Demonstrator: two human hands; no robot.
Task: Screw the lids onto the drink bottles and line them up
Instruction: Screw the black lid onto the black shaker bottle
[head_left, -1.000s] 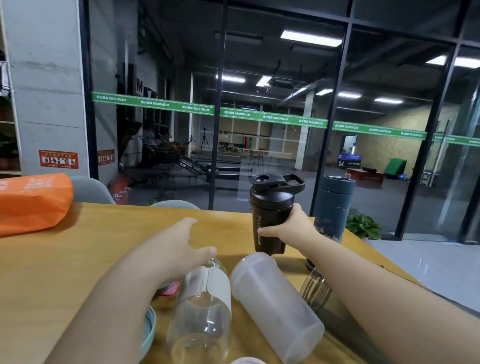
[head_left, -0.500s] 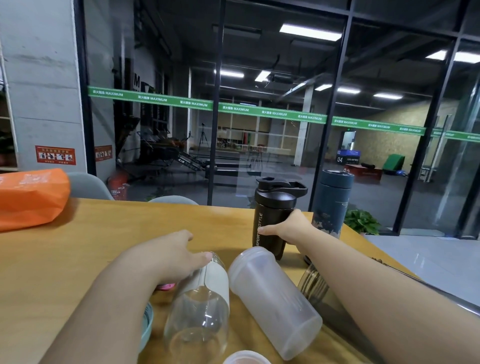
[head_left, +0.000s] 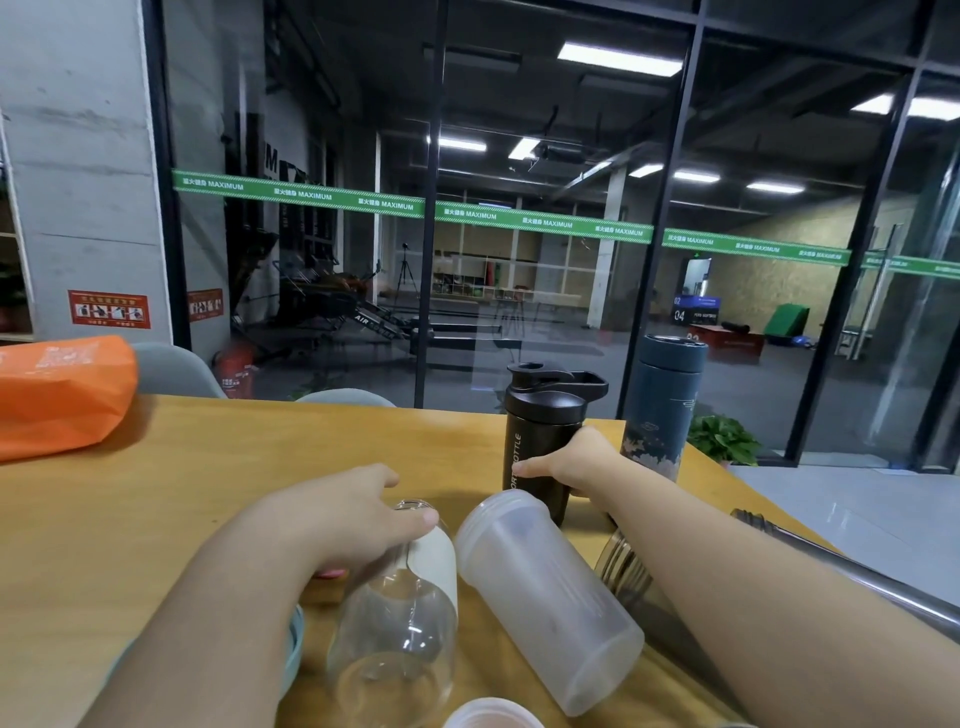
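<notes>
— Glass walls with a green stripe stand behind the wooden tabletop (head_left: 156, 499). Where is the black shaker bottle (head_left: 545, 441)?

— Upright near the far edge of the tabletop, lid on, with the dark blue flask (head_left: 662, 410) just beside it, also capped and upright.

— And the right hand (head_left: 571, 460)?

— Wrapped round the black shaker bottle's lower body, thumb across the lettering; the grip is closed on it.

— The left hand (head_left: 343, 512)?

— It lies over the neck end of the clear glass bottle (head_left: 395, 623), which rests on its side nearer than the black shaker bottle, with a white band round it. The fingers curl down onto the glass, but I cannot tell whether the grip is truly clamped or only resting.

— Anything else lying down?

— A frosted plastic cup (head_left: 545, 597), lidless, on its side between the glass bottle and the right forearm, its open mouth pointing toward the black shaker bottle. An orange bag (head_left: 57, 395) sits far left of the black shaker bottle.
</notes>
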